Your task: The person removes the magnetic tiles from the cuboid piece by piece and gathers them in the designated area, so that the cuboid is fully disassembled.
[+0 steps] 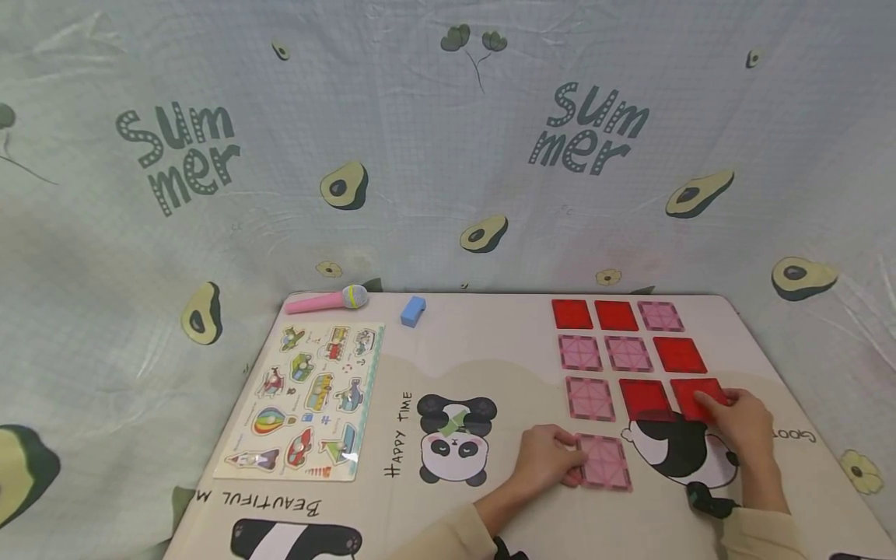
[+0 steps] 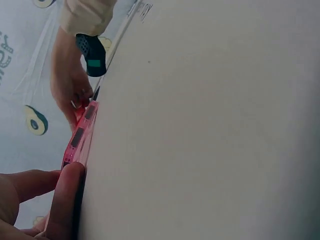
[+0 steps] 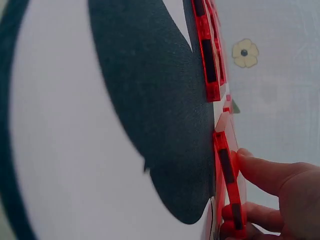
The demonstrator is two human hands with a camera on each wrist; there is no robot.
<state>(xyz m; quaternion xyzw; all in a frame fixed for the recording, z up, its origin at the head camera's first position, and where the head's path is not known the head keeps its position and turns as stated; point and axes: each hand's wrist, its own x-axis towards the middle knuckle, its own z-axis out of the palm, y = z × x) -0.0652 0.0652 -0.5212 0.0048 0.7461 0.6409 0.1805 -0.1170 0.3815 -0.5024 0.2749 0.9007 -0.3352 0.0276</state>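
Note:
My left hand pinches the left edge of a pink translucent square magnetic tile at the front of the tile group. In the left wrist view that tile shows edge-on, thumb and finger at its near end. My right hand grips a red magnetic tile at its right side. The right wrist view has this red tile tilted between thumb and fingers. Just left of it lies another red tile. Behind them, more red and pink tiles lie in rows with small gaps.
On the left of the table lies a picture puzzle board with vehicle pieces. A pink toy microphone and a blue block lie near the back edge. A printed curtain hangs directly behind the table.

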